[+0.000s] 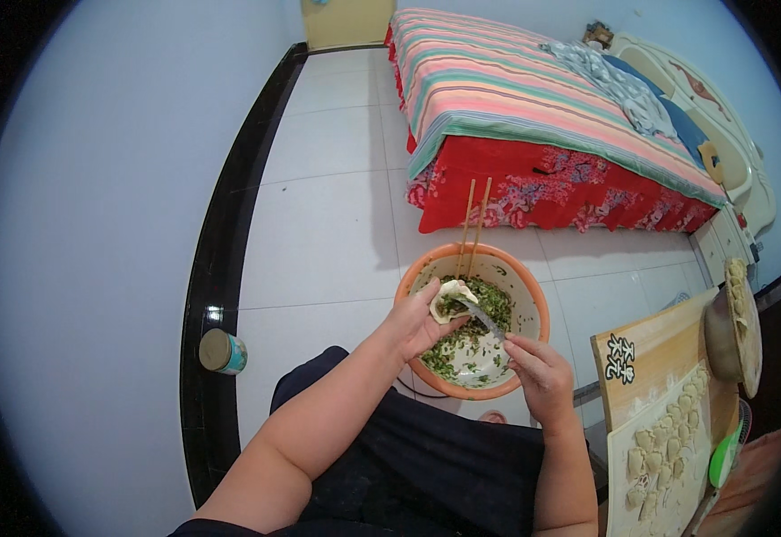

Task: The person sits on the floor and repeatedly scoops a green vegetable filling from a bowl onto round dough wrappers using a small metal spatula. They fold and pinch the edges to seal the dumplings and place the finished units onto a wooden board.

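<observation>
My left hand (420, 324) cups a round dough wrapper (445, 313) above the basin, fingers curled around its edge. Green chopped filling (453, 305) lies on the wrapper. My right hand (538, 374) grips a flat metal utensil, like a table knife (489, 324), with its tip at the filling in the wrapper. Below both hands stands an orange-rimmed basin (544, 313), white inside, partly filled with chopped green filling. A pair of wooden chopsticks (473, 219) leans upright against its far side.
On my right, a wooden board (614, 371) and a floured white sheet (627, 483) carry several dumplings (672, 434). Beside them are a metal pot (721, 345) with a dumpling-laden round tray and a green-rimmed item (724, 458). A jar (220, 351) stands left; a bed (533, 98) lies ahead.
</observation>
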Motion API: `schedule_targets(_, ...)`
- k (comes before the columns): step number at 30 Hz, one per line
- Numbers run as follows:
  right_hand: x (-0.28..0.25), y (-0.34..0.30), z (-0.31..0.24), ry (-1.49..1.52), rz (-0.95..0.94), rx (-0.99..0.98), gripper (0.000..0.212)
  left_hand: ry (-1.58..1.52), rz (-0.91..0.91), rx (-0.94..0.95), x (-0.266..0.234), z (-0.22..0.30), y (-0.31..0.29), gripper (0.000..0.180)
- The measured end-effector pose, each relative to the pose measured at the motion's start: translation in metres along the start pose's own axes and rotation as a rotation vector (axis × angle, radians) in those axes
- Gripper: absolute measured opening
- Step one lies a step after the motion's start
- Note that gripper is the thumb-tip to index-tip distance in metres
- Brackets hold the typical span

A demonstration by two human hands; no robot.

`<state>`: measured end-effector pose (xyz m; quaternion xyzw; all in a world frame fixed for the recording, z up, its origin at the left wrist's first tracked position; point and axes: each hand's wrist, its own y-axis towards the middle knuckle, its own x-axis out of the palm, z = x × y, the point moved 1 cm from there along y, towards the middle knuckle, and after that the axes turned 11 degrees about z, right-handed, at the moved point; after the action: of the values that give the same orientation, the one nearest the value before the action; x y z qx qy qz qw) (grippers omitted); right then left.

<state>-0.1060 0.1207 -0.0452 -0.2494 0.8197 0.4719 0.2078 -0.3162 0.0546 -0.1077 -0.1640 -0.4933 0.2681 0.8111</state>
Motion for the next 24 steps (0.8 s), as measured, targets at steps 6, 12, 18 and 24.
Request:
schedule_targets(6,0.002,0.001,-0.001,0.129,-0.05,0.032,0.032,0.056,-0.04,-0.011,0.0,0.002,-0.002,0.043)
schedule_targets(12,-0.005,0.004,-0.003,0.103,-0.035,0.048,0.029,-0.029,-0.096,-0.029,-0.004,0.001,0.002,0.044)
schedule_targets(18,-0.004,0.001,0.012,0.156,0.054,0.215,0.026,-0.028,0.024,0.046,-0.005,0.001,0.004,0.04)
schedule_targets(24,0.028,-0.013,0.047,-0.071,-0.195,0.275,0.025,-0.05,0.107,0.117,-0.005,0.007,0.005,0.039)
